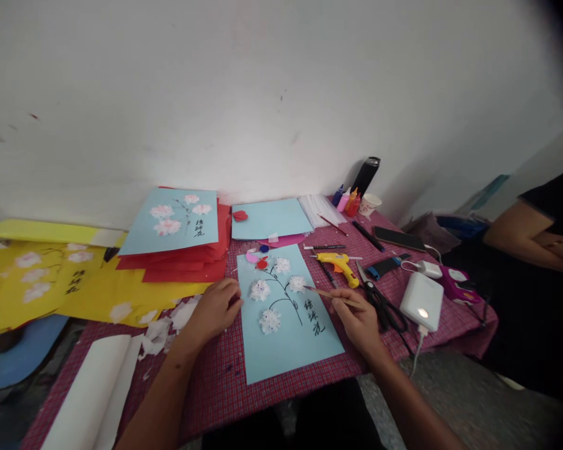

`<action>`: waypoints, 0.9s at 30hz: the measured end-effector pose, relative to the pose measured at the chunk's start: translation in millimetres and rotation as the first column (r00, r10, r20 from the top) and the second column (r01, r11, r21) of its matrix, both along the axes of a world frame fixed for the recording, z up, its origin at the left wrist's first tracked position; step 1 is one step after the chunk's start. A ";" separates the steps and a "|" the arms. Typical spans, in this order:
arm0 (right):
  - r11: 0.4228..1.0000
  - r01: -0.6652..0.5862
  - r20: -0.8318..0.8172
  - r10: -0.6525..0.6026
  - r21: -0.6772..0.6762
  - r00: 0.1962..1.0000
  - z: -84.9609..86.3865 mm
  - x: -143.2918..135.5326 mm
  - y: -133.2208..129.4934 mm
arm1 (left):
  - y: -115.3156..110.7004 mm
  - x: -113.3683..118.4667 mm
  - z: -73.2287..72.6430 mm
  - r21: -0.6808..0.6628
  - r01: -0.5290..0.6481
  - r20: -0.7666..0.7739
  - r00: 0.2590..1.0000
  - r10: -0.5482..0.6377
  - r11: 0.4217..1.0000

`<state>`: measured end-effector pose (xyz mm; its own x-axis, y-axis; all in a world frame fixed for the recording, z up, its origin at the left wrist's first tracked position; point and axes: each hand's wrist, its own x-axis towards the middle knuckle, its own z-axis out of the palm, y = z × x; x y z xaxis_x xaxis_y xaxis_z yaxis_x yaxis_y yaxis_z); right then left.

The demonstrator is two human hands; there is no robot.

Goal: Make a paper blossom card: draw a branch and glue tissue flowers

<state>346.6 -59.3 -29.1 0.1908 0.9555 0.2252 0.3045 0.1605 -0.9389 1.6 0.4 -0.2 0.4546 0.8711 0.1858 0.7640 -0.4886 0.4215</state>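
A light blue sheet lies before me with a branch, several ruffled white paper flowers and black brushed characters on it. My right hand grips a thin wooden paintbrush. The brush tip points left, at the rightmost paper flower. Small dark specks dot the flowers. At the sheet's left edge rests my left hand, its fingers curled in and nothing seen in them. Dabs of pink, red and blue paint sit by the sheet's top edge.
Right of the sheet lie a yellow glue gun, black scissors and a white power bank. Paint bottles and a paper cup stand behind. Red and blue sheets pile up at left. A person is at right.
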 end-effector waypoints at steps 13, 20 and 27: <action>1.000 -0.013 0.042 0.013 -0.003 0.999 5.6 -2.5 -0.9 | 0.4 -0.9 -2.0 0.018 0.015 -0.015 1.000 -0.014 1.000; 0.994 -0.103 0.131 0.099 0.024 0.986 12.1 -7.6 1.5 | 0.1 -1.2 -1.6 0.012 0.017 -0.024 1.000 -0.016 1.000; 0.990 -0.138 0.172 0.130 0.034 0.977 12.9 -13.1 10.7 | -0.7 -1.0 -1.0 0.008 0.011 -0.002 1.000 -0.011 1.000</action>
